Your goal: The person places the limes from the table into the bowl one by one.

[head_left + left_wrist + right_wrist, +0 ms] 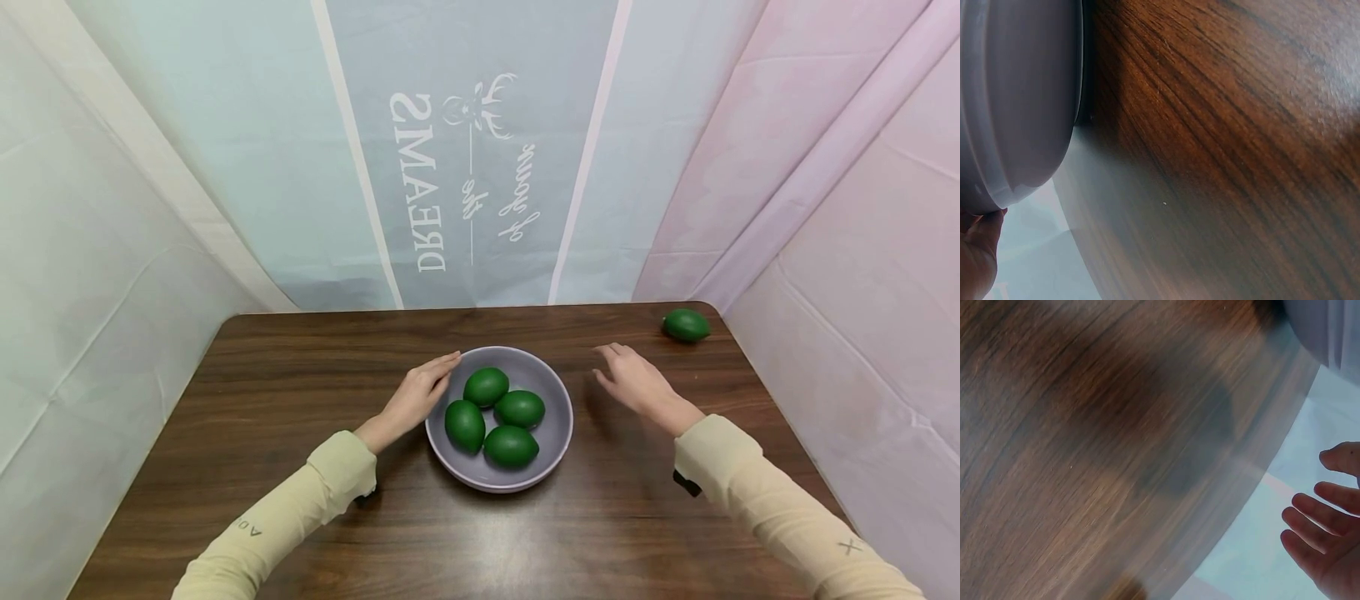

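Note:
A round grey-purple bowl [556, 433] stands on the table with several green limes [512, 447] lying in it. At the bowl's left rim is my left hand [420, 392], its fingers fairly straight and touching the outer edge. In the left wrist view, fingertips [991, 228] meet the rim of the bowl [1029, 94]. My right hand [637, 383] hovers to the right of the bowl, fingers spread and holding nothing. The right wrist view shows its loosely extended fingers [1313, 528] apart from the bowl [1316, 328].
One more green lime [686, 325] lies by the back right corner of the dark wooden table [300, 367]. Behind the table hangs a pale blue curtain [480, 150] with mirrored lettering. White cloth walls [862, 250] close in both sides.

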{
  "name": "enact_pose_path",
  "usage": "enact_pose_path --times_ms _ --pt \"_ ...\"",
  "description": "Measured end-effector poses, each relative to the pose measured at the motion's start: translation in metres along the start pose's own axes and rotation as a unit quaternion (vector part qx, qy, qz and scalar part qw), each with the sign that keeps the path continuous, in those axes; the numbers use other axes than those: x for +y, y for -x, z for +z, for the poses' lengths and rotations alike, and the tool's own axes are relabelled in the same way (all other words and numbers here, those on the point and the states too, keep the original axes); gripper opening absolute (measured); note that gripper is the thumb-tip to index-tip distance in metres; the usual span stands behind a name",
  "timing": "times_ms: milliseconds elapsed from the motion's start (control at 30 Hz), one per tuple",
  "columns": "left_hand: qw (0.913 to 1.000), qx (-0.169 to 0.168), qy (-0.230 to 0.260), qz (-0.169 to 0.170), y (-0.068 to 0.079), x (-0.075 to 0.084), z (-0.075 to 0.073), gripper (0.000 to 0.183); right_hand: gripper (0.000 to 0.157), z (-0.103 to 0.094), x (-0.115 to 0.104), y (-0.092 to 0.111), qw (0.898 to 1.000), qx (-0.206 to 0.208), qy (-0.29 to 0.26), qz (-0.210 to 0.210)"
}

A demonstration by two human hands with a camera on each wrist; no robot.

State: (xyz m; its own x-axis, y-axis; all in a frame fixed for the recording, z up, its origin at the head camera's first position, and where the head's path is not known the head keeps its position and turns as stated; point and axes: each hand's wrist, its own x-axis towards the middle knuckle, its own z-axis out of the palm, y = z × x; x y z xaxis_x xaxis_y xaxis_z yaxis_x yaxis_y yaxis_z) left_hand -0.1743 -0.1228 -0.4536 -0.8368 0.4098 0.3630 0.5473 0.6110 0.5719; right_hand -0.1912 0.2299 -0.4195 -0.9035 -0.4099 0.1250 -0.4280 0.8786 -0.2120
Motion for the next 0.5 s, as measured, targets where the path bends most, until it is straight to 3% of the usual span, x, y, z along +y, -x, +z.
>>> enact_pose_path --times_ms 500 --pt "1.0 0.0 0.0 0.005 0.0 -0.001 0.001 0.036 0.041 -0.004 0.028 -0.001 0.997 -0.044 -0.005 0.06"
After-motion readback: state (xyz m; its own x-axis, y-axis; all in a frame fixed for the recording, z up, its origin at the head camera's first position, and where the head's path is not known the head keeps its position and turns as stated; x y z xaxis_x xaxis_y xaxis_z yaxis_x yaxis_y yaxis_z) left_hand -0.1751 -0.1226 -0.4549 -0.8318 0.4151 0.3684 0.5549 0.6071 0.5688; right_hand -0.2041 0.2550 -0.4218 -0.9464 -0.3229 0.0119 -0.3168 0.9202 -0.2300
